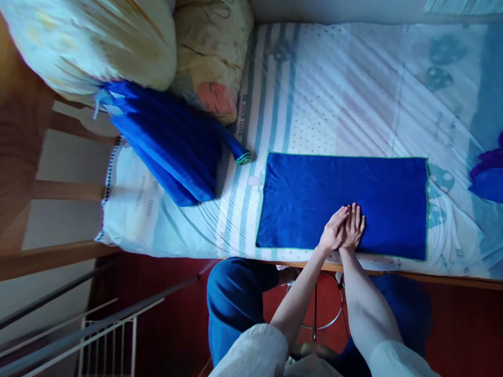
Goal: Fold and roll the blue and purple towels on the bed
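Note:
A blue towel [310,197] with thin green edging lies spread flat along the near edge of the bed. My left hand [334,229] and my right hand [353,227] rest together on its near part, right of its middle. The fingers of both are stretched out and point away from me. Where the hands meet, the left partly overlaps the right. Neither hand grips anything. To the left, more blue cloth [173,145] with similar green edging lies in a folded heap, one rolled end pointing towards the towel.
The bed sheet [345,86] is patterned and slightly wrinkled. Pillows [217,46] and a pale, full bundle [116,35] sit at the left end. Purple and blue cloths [499,168] lie far right. A wooden bed rail [62,257] and metal rack [108,344] stand at lower left.

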`<state>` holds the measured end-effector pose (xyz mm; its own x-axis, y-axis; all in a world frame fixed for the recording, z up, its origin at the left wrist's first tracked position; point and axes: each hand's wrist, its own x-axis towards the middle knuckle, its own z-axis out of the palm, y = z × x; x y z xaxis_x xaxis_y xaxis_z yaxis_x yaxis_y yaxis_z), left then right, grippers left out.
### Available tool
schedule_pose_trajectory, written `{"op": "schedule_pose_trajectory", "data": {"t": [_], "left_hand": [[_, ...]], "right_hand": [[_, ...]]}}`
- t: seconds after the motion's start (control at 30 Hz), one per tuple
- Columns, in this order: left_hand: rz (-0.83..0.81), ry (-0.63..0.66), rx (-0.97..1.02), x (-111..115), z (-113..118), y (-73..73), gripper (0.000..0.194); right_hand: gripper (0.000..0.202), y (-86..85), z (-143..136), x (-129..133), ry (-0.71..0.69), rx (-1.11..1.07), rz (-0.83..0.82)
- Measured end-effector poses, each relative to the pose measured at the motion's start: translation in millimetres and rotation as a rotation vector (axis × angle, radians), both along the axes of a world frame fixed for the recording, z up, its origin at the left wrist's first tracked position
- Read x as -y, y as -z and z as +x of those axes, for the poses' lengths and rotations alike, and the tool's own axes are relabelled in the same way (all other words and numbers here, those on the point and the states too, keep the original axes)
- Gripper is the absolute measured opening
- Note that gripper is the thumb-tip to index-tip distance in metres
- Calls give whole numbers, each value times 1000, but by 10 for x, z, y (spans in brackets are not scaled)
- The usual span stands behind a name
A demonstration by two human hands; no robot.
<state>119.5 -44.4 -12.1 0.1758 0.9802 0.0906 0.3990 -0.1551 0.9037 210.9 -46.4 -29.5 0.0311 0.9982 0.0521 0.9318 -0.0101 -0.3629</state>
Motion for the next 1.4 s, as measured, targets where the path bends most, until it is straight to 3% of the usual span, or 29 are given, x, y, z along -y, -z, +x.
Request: {"op": "schedule_pose_trajectory", "data": {"t": [0.1,0.33,0.47,0.57,0.63,0.8,0.9,1.0,1.17,1.27,1.4], "left_hand": [[-5,-87,-23,8,-405,43,50],[-61,-483,-277,204,-1802,-53,48],[-89,-576,-367,305,-2234,-101,48],[-60,-599,-454,266,-2131,-139,48],[-1,-548,-523,160,-1815,-162,50],[129,-47,-487,-334,-648,-127,56],[150,27,-480,-649,-357,-57,57],[114,-85,-533,-858,-598,-13,59],[-31,-331,-690,-1064,-1492,-52,65],[-130,-414,-804,-1162,-1963,-96,67],[-173,-453,-867,-1237,-2251,-147,68]], "right_hand": [[59,-61,-40,-8,6,-19,47],[61,-146,-80,-19,1,-19,76],[60,-146,-84,-24,13,-20,93],[59,-145,-92,-24,14,-24,104],[58,-139,-95,-20,15,-23,108],[59,-110,-83,-9,15,-21,124],[60,-103,-82,-7,10,-43,157],[60,-113,-92,-5,12,-44,157],[60,-129,-98,-5,18,-22,126],[60,-125,-96,-8,14,-33,133],[61,-114,-102,-7,22,-53,141]]}}
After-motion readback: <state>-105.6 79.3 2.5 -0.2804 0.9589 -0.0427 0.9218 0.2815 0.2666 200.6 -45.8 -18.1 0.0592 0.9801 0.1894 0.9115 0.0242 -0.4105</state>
